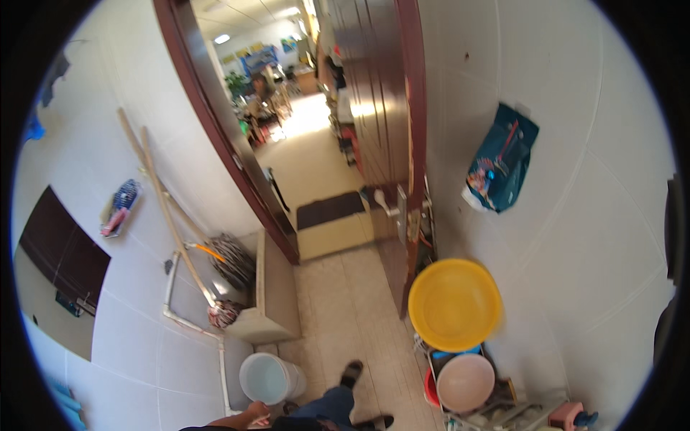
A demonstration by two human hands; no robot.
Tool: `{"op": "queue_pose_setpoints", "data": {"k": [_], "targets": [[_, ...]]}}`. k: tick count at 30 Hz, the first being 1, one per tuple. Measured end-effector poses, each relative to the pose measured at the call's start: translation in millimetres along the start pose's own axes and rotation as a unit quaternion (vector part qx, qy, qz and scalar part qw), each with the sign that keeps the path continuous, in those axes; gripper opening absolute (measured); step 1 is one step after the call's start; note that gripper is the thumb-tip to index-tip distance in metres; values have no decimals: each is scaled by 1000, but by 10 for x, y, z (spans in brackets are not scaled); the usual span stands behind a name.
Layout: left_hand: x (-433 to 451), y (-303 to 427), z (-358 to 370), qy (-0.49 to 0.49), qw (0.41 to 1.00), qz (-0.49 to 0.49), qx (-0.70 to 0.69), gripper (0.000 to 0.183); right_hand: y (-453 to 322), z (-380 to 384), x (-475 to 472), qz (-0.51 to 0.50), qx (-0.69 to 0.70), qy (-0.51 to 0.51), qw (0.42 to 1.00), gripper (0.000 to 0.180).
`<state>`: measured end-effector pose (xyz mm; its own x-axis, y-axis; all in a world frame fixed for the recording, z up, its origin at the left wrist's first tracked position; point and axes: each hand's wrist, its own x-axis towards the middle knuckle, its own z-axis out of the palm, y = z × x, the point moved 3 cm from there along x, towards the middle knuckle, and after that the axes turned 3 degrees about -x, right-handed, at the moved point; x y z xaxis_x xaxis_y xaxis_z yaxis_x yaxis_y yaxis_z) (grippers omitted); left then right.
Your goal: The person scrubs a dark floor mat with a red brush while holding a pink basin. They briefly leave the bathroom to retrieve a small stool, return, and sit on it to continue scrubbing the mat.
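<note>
My left hand [259,413] hangs at the bottom of the view, by the near rim of a white plastic bucket [295,381]. Pale liquid, seemingly water, shows inside the bucket. Small and partly hidden, the hand's fingers do not reveal whether they hold anything. My right hand is out of view. Before me stands an open dark brown door [372,102] with a lever handle [384,203], hinged in a reddish-brown frame [215,140]. Just past the doorway, a dark mat [331,210] lies on a raised step.
At left, string mops [233,264] stand in a mop sink [280,301] beside white pipes [168,285]. A yellow basin [455,304] and a pink basin [466,383] rest on a rack at right. A dark teal bag [504,161] hangs on the wall. Someone [261,89] is in the far room.
</note>
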<state>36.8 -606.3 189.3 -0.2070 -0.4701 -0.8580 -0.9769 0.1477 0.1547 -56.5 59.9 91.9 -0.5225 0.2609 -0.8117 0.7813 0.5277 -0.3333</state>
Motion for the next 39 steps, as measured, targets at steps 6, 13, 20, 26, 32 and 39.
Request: {"op": "queue_pose_setpoints", "data": {"k": [6,13,20,26,32,39], "targets": [[382,196,-39,10,998,-23,-49,15,-746,61,-50,-28,-72,-31,997,35],[1524,649,-469,-19,982,6,-188,24,-2778,441,-154,-206,-44,-1,978,31],[1714,1369,-1060,-48,960,48,-270,39,-4658,917,40,-321,-109,-2,941,24],[1909,1160,-1337,-11,949,-12,-315,39,-6187,1295,85,-359,-65,-1,931,22],[1781,1007,-1324,2,925,-120,-360,36,-7149,2007,1055,-270,29,-55,961,24],[1899,1058,-997,71,975,-18,-209,20,-8196,3034,2792,-324,-101,40,940,24]]}}
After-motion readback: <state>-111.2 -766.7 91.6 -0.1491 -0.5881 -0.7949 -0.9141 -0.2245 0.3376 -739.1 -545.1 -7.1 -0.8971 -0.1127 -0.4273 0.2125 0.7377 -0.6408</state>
